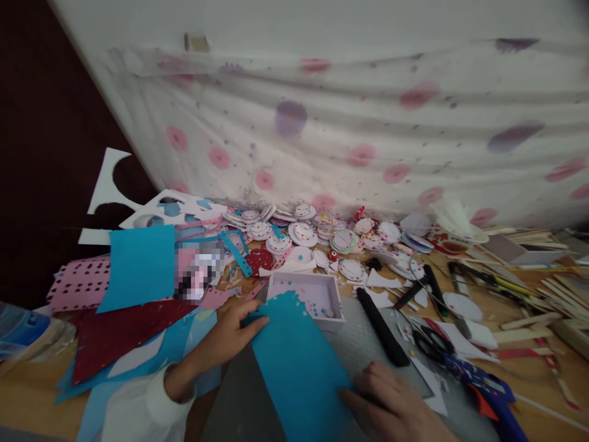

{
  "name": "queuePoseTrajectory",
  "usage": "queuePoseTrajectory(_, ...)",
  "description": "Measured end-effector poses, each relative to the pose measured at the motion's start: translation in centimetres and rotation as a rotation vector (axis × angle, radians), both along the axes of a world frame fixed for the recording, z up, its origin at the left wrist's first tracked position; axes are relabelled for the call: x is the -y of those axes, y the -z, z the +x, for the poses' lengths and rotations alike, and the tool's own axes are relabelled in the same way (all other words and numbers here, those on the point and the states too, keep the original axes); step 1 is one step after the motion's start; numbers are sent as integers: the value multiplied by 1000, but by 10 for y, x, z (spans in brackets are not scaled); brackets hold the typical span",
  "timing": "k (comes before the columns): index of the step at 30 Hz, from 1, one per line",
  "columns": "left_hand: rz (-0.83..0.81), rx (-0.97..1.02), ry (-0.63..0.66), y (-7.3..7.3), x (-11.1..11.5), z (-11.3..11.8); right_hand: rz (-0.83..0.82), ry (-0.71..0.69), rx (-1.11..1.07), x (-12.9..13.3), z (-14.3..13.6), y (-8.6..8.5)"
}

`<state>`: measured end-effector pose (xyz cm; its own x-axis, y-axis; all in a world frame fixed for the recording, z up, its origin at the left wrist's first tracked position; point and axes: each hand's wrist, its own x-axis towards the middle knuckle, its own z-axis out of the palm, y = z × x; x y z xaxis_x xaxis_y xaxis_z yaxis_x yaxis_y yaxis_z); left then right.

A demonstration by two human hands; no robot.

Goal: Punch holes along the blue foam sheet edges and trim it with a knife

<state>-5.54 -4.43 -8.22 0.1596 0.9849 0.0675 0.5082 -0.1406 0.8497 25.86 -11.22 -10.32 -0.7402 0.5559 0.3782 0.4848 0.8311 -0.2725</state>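
A bright blue sheet of paper (299, 362) slants across the front, its far edge bitten with small punched notches. My left hand (242, 328) grips its left edge close to the notched end, thumb on top. My right hand (391, 402), slightly blurred, is closed at the sheet's right edge, fingertips against the paper. Just beyond the sheet sits a shallow white box (338, 301) with small blue and pink paper dots inside; the sheet's notched end overlaps its near side. A dark grey surface (248, 399) shows under the sheet's left side.
Decorated paper discs (304, 233) pile up along the curtain (345, 123). On the right lie a black rod-like tool (381, 328), scissors (432, 344), a blue glue gun (483, 380) and wooden sticks (561, 301). Coloured sheets (142, 264) and a plastic bottle (32, 331) are at left.
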Motion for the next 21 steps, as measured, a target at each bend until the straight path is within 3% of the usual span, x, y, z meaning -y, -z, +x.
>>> queuePoseTrajectory(6,130,-141,60,-2,-5,18,11,14,-48,9,-13,-7)
queuePoseTrajectory(8,272,-159,39,-6,3,22,-16,22,-45,13,-21,-6)
queuePoseTrajectory(10,361,-163,100,-8,19,24,-64,53,-34,18,-27,0)
queuePoseTrajectory(15,114,-200,506,0,61,25,-240,120,-7,22,-35,26)
queuePoseTrajectory(18,9,-281,558,14,70,27,-363,152,-33,21,-36,37)
queuePoseTrajectory(21,15,-308,569,24,70,30,-476,184,-106,20,-37,42)
